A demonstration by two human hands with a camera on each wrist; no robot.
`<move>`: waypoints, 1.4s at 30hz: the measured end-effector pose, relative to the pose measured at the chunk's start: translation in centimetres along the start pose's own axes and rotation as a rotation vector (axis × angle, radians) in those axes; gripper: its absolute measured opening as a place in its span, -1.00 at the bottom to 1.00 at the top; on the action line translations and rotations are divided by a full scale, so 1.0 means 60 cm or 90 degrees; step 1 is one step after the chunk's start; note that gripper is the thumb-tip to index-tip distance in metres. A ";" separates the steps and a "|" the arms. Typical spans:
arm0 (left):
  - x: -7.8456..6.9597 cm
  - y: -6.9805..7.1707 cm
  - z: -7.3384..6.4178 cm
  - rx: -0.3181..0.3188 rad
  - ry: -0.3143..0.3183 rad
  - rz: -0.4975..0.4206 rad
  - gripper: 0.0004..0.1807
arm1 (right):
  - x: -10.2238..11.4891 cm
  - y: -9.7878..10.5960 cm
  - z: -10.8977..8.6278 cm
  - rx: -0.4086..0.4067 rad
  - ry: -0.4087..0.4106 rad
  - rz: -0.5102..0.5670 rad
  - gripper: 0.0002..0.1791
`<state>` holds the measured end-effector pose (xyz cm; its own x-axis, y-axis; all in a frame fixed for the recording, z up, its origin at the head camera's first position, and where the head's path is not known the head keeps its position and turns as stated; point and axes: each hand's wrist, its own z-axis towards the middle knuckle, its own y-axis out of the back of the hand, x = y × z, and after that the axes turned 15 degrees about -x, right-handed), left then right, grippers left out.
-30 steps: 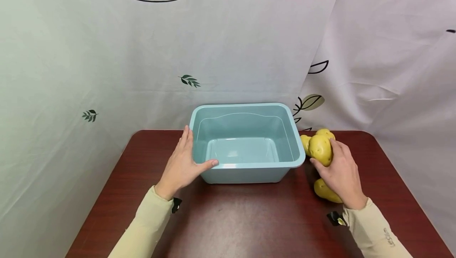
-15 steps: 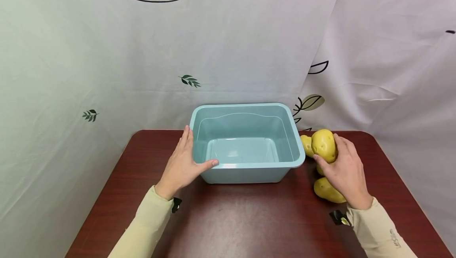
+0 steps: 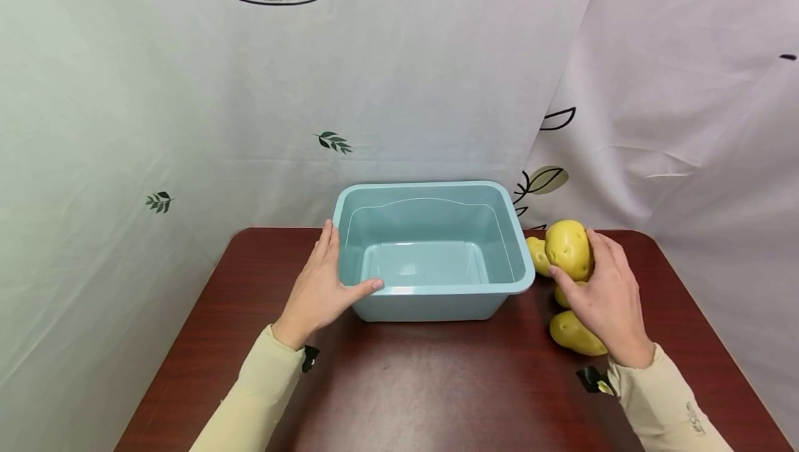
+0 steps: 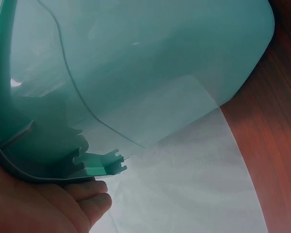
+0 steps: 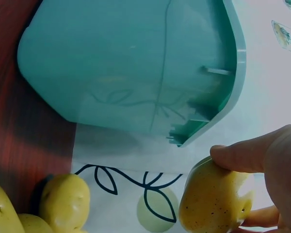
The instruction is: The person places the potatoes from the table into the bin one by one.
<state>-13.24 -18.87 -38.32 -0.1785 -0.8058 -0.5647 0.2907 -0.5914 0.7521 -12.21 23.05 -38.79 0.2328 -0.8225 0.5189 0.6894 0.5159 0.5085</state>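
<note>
Nearest us, the right sleeve at 5 o'clock bears small lettering we cannot read. Our right hand pinches a potato between thumb and fingers at 3 o'clock of the tub, by the loose potatoes. We judge it firm, fairly light, slick-skinned, best held round its middle. At the tub's 8 o'clock, our left hand touches the rim, thumb spread from straight fingers. The tub seems light, stiff plastic, best gripped by its rim.

Pale leaf-printed cloth hangs behind a glossy reddish-brown table
</note>
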 end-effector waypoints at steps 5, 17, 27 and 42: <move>0.000 0.000 0.000 0.001 0.002 -0.001 0.43 | 0.006 0.002 0.002 -0.001 0.002 0.003 -0.13; -0.001 0.000 0.001 0.000 -0.002 -0.003 0.42 | 0.030 0.007 0.012 -0.014 0.026 0.026 -0.10; 0.000 0.001 0.002 0.003 -0.003 0.003 0.44 | 0.047 -0.002 0.015 -0.027 0.041 0.054 -0.10; -0.003 0.002 0.001 0.012 0.007 0.001 0.43 | 0.066 -0.018 0.016 -0.016 0.058 0.073 -0.11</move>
<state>-13.23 -18.81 -38.09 -0.1677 -0.8060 -0.5677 0.2734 -0.5913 0.7587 -12.69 19.49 -36.64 0.3706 -0.7777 0.5078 0.6719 0.6019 0.4316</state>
